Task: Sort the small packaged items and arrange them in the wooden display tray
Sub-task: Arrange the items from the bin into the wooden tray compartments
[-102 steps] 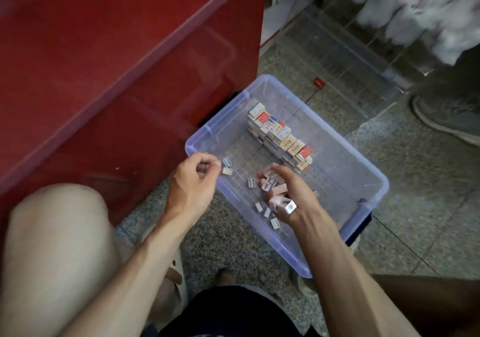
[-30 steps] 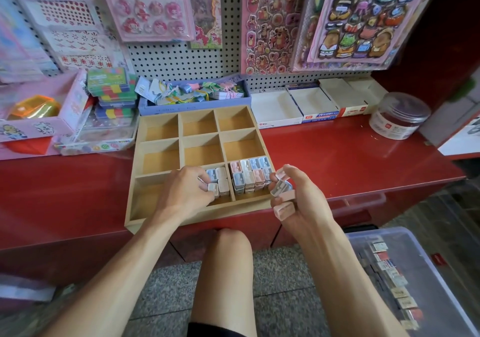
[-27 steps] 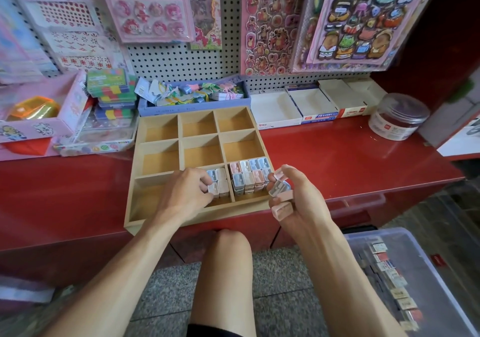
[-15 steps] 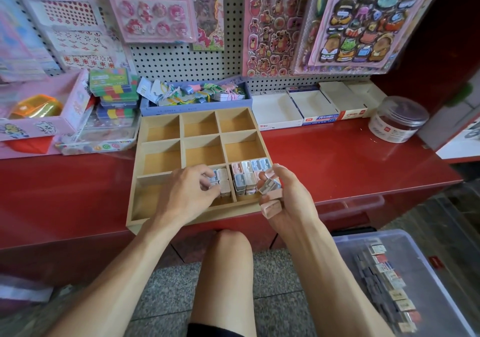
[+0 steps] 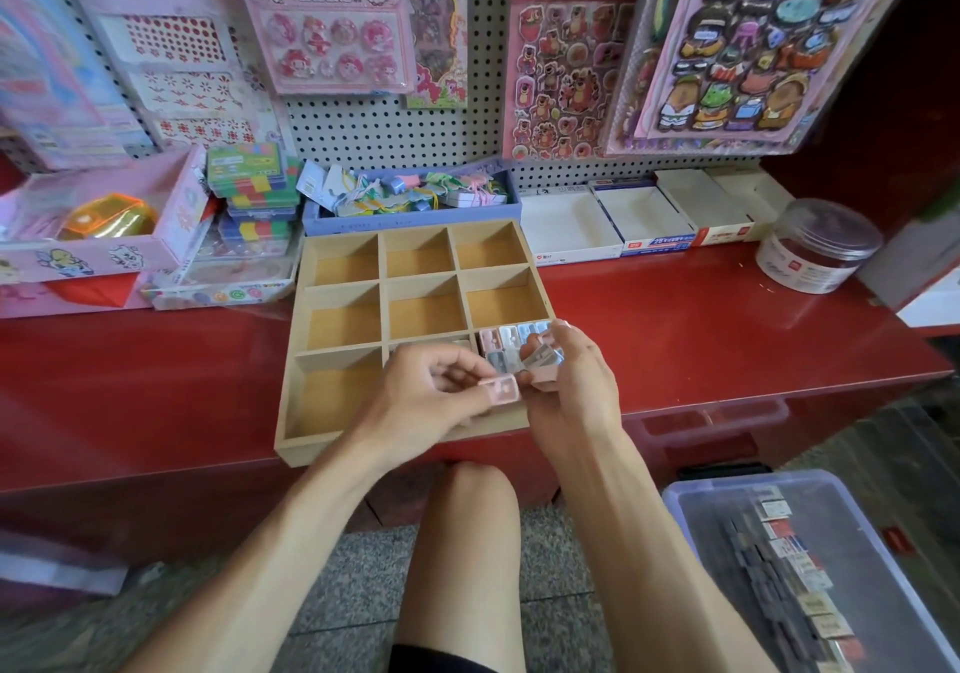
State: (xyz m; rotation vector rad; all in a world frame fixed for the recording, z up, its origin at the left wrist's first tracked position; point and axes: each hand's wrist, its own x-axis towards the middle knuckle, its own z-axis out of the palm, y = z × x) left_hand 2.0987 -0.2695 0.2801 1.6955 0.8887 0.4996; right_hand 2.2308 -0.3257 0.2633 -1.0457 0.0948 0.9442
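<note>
Over wooden tray [image 5: 332,444], left hand [image 5: 431,397] pinches pink packet [image 5: 501,392] crosswise

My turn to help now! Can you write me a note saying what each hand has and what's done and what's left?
Left hand: pinches one pink item over the tray's front edge.
Right hand: holds a small bunch of items.
Done: front right compartment holds a packed set; front middle has a few, mostly hidden by the hands.
Left: place the held items; the other seven compartments are bare. More items wait in the bin on the floor at right.
</note>
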